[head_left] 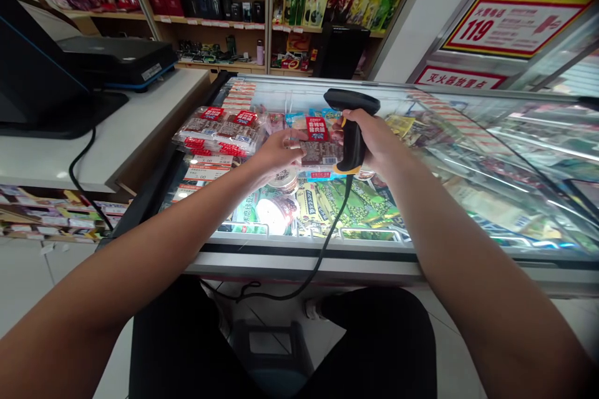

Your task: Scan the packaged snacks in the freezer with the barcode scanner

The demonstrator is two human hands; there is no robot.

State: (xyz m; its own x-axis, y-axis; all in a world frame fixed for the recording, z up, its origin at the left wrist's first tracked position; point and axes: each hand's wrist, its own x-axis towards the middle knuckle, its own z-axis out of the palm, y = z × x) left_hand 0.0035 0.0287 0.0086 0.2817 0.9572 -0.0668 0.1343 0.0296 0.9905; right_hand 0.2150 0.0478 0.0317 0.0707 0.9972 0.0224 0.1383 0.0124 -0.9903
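The packet was probably light. Its content seemed flat and a little soft, so it might bend if held only by a corner. The clear wrapping shone, and for this reason it could be somewhat slippery, though hardly fragile. A side edge seemed the best place to take hold, with the thumb below and the fingers above, leaving the label uncovered.

The packet was roughly rectangular, with the red label bearing white characters in its upper part. Below this there was a brown area with small pale print and a barcode near its lower right corner. It was held over the glass top of the freezer, to the right of similar packets which lay at the left end.

The left grip was closed on the packet's left edge, with thumb and fingers. The right grip was wrapped around the handle of the black-and-yellow scanner, which stood in front of the packet's right side; its cable hung over the freezer's front edge. Whether the right fingers also touched the packet, one could not tell.
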